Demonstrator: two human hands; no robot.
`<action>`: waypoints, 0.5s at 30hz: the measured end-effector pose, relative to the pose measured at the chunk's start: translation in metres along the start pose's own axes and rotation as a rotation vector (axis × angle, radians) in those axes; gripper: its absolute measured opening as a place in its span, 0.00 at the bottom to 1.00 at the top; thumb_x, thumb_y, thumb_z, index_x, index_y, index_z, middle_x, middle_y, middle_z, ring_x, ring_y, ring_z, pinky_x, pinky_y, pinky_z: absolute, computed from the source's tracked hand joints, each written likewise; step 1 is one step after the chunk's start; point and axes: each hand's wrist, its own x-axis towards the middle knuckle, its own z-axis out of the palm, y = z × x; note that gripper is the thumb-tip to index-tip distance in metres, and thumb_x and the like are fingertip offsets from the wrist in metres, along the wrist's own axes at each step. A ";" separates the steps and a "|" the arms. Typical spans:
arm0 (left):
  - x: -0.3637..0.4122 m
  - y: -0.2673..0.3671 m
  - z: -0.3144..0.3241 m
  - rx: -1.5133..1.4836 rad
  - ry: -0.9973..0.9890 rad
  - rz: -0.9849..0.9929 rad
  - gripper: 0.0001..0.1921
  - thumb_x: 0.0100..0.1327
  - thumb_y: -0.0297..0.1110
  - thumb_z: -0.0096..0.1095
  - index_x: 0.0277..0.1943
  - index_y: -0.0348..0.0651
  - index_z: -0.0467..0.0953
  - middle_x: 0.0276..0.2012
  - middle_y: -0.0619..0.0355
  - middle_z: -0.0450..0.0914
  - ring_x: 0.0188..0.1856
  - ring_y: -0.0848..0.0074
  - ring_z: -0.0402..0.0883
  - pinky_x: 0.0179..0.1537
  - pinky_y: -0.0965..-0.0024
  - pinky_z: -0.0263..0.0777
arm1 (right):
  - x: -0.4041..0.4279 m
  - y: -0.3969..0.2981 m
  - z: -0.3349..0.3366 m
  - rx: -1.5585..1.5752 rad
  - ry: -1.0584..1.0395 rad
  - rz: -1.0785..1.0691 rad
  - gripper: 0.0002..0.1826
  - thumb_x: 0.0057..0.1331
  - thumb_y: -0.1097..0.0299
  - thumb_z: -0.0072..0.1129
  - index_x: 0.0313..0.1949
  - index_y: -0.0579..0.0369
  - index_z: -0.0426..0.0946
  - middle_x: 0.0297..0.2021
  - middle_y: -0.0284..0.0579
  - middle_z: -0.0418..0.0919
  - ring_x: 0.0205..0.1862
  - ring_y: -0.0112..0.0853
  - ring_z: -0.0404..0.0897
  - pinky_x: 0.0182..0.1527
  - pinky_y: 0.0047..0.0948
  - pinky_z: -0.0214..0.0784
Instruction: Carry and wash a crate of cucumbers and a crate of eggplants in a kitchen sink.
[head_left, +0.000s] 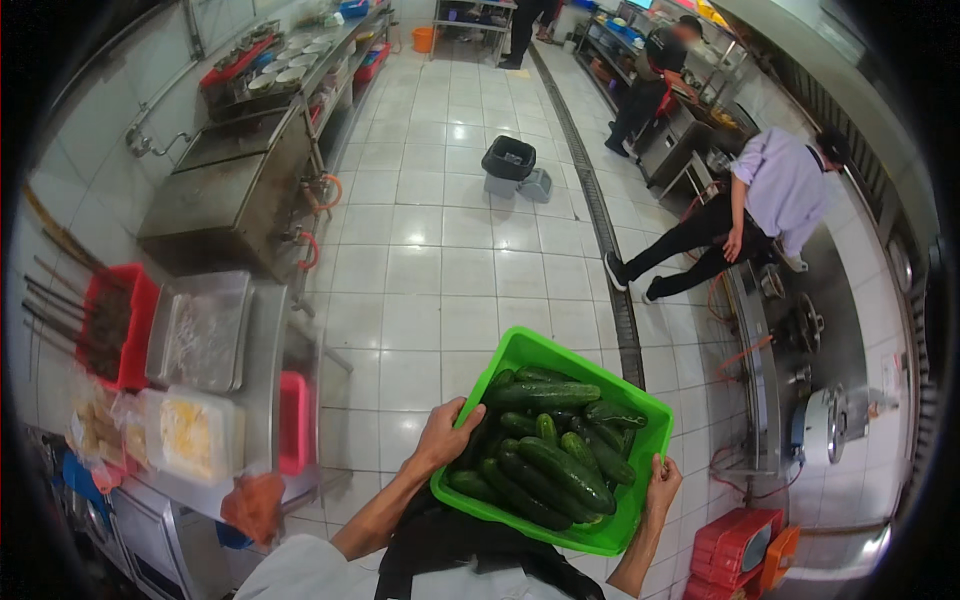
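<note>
A green plastic basket (651, 487) full of dark green cucumbers (566, 472) is held up in front of my body, over the tiled floor. My left hand (448, 431) grips its left rim, with the thumb over the edge. On the opposite side, my right hand (663, 484) is closed on the right rim. The cucumbers lie heaped towards the left and middle of the basket; their skins look shiny. My fingers beneath the rim are partly hidden by the basket wall.
At left, a steel table (262, 420) holds a metal tray (202, 330), a red bin and a plastic container. A trash bin (508, 161) stands ahead beside a floor drain (585, 180). Right, a person in a lilac shirt (784, 180) stands by the stove; other people are farther back. Red crates (727, 544) sit lower right.
</note>
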 end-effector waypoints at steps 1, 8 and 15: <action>0.027 0.009 0.002 0.040 0.002 0.011 0.24 0.66 0.48 0.55 0.31 0.29 0.70 0.20 0.45 0.67 0.24 0.70 0.62 0.27 0.63 0.60 | 0.026 -0.006 0.014 -0.006 -0.011 0.004 0.14 0.68 0.65 0.56 0.39 0.67 0.75 0.25 0.36 0.78 0.25 0.18 0.72 0.27 0.19 0.63; 0.217 0.060 0.031 -0.053 -0.025 0.045 0.24 0.66 0.48 0.56 0.26 0.32 0.66 0.18 0.55 0.60 0.23 0.75 0.57 0.26 0.65 0.56 | 0.201 -0.039 0.064 -0.052 0.051 -0.037 0.16 0.69 0.61 0.55 0.40 0.66 0.76 0.23 0.34 0.77 0.22 0.16 0.68 0.24 0.18 0.58; 0.445 0.101 0.062 -0.195 0.027 0.123 0.20 0.71 0.43 0.49 0.26 0.36 0.64 0.20 0.66 0.59 0.25 0.84 0.56 0.25 0.72 0.54 | 0.423 -0.081 0.165 -0.113 0.061 -0.150 0.15 0.67 0.62 0.57 0.40 0.66 0.76 0.25 0.40 0.79 0.26 0.19 0.74 0.28 0.22 0.63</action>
